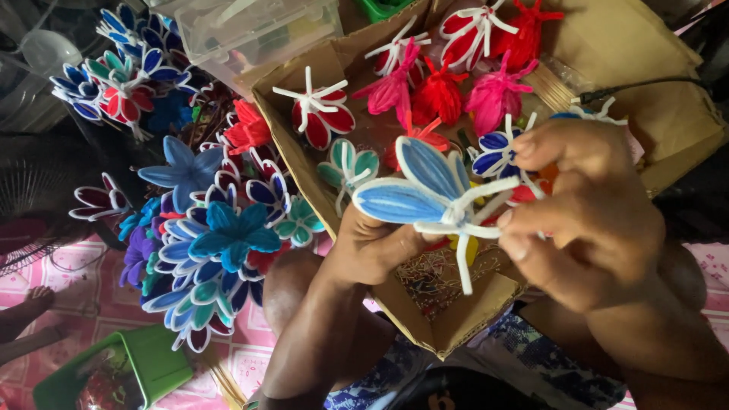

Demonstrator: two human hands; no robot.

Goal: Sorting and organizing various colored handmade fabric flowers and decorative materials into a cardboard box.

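A half-made pipe-cleaner flower (425,191) with blue petals edged in white is held up in front of me. My left hand (372,247) grips it from below, at the base of the petals. My right hand (581,209) pinches the white stems on its right side, thumb and fingers closed on them. One white stem hangs down between the two hands. Behind the flower lies an open cardboard box (448,323) holding several finished flowers in red, pink, teal and blue.
A big bunch of blue, teal, purple and red pipe-cleaner flowers (216,235) stands at the left. A clear plastic container (258,30) sits at the top. A green bin (148,364) is at the lower left on a pink patterned mat. A black cable (645,85) crosses the box at the upper right.
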